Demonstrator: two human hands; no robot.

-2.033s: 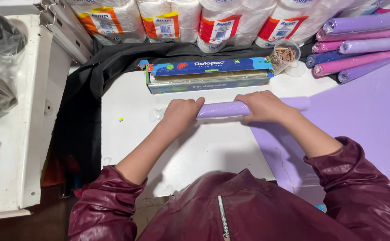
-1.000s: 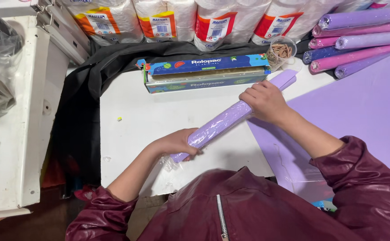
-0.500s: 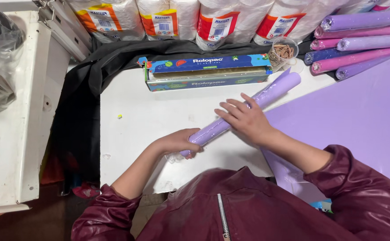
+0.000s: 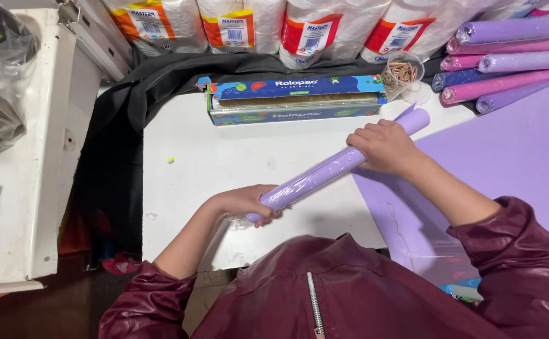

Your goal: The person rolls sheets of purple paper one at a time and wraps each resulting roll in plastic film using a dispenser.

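A lilac rolled sheet wrapped in clear film [image 4: 325, 172] slants above the white table [image 4: 218, 163], its far end pointing up and right. My left hand [image 4: 246, 202] grips its near end, where loose film bunches under the fingers. My right hand [image 4: 384, 145] is closed around the roll near its far end. Both sleeves are dark red. A flat stack of lilac sheets [image 4: 507, 163] lies under my right forearm.
A long blue film dispenser box [image 4: 293, 100] lies at the table's back. Behind it stand wrapped white paper rolls [image 4: 325, 28]. Finished purple and pink rolls [image 4: 507, 59] pile at the back right beside a cup of rubber bands [image 4: 403, 72]. Black cloth [image 4: 117, 157] drapes left.
The roll went from lying flat across the table under both hands to being lifted at a slant. My right hand slid back up toward the far end.
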